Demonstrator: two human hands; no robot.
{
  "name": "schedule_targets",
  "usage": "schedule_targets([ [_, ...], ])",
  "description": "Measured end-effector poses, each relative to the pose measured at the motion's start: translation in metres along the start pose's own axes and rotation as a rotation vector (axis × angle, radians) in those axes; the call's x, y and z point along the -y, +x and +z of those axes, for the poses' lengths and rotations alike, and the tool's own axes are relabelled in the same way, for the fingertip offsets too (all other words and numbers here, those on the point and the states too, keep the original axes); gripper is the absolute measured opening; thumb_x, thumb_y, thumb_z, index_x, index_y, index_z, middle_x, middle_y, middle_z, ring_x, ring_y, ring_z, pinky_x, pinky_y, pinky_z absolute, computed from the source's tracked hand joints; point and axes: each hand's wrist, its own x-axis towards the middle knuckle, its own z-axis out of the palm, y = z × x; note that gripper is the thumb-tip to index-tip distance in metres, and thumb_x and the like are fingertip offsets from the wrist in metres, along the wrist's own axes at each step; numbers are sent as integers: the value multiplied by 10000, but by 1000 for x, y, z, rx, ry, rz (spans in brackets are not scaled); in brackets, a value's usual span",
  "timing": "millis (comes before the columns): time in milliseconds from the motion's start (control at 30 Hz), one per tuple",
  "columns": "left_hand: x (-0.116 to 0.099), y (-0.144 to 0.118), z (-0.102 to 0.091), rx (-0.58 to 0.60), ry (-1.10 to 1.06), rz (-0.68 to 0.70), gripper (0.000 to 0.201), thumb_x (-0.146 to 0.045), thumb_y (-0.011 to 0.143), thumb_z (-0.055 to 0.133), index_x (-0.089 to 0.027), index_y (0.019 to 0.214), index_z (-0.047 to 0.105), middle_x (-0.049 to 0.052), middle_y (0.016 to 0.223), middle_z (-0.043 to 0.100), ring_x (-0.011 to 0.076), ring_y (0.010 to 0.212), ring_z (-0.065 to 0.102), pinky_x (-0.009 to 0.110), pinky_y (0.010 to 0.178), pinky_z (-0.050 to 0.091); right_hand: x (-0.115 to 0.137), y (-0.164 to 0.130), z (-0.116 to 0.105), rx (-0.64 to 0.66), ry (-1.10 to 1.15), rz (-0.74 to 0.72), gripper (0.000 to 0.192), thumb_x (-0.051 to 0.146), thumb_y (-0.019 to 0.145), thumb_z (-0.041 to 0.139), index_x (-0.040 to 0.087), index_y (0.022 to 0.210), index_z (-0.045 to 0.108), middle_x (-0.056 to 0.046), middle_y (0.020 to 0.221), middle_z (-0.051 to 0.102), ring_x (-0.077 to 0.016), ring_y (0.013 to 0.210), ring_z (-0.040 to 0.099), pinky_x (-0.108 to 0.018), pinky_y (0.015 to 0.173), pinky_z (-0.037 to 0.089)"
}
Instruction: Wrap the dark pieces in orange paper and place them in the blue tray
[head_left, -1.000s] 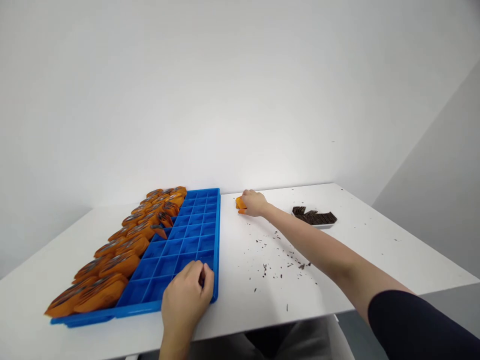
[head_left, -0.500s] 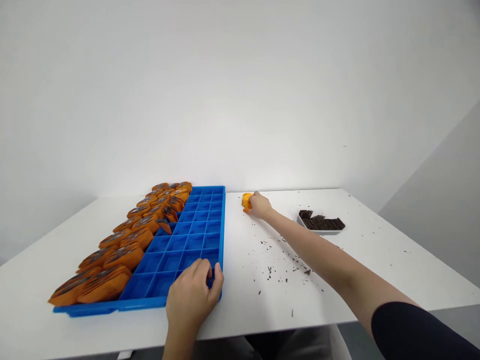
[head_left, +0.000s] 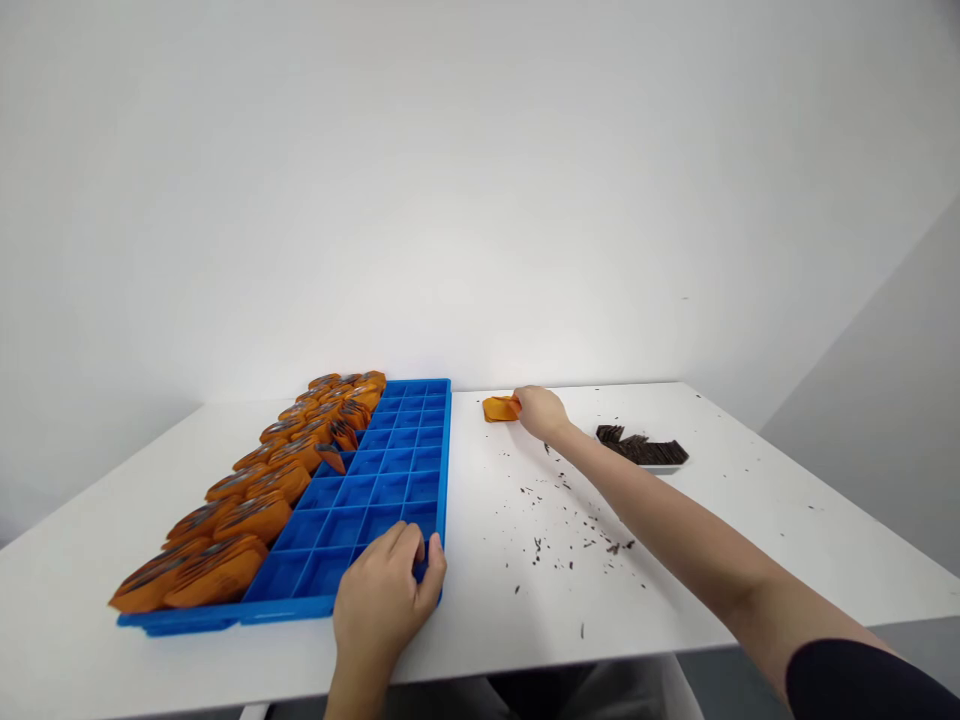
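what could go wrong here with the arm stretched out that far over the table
The right hand grips the orange piece only at its edge, at full stretch, so it may slip. Pulled back low, the forearm could drag through the dark crumbs or nudge the small dish of dark pieces. The left hand holds just the near corner of the blue tray; a jolt could spill the filled orange pieces.
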Motion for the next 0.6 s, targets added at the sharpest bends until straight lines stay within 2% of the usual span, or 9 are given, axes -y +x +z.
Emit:
schedule_targets([
  [100,0,0,0,-17,17,9,342,-338,1020,505,-233,695,484,2,649,576,179,613,545,335,590,293,-12,-29,-12,-84,64,-93,198,269,1048,544,201,1065,728,-86,1149,730,-198,975,653,-290,745,410],
  [200,-1,1,0,-36,26,17,345,-332,1021,506,-232,691,489,-2,645,574,177,621,552,335,597,294,-19,-63,-11,-123,169,-188,144,349,986,692,219,938,728,-44,1069,741,-187,953,646,-283,728,406],
  [333,-4,0,-5,-26,11,2,335,-335,1016,520,-232,697,505,-5,650,575,180,625,545,332,600,296,-24,-97,6,-71,246,-127,185,368,878,821,236,793,724,-31,897,745,-231,1016,630,-289,650,363],
  [467,-13,9,-18,-18,-154,36,241,-326,1014,510,-232,798,564,11,733,613,197,703,583,335,691,404,-35,-105,20,-118,442,-100,201,414,971,707,248,880,774,-37,928,748,-219,963,632,-303,714,425],
  [567,-29,34,-28,30,-344,129,162,-353,1016,515,-223,1045,607,59,940,669,255,925,645,401,864,491,-42,-103,24,-218,638,-164,298,441,1031,605,221,921,774,-56,989,720,-188,885,621,-312,768,465],
  [600,-35,47,-29,69,-376,153,225,-384,1007,556,-221,1156,598,77,1037,672,271,1010,644,427,914,504,-42,-103,24,-250,709,-180,349,478,1036,588,213,897,768,-62,982,699,-183,861,611,-311,762,470],
])
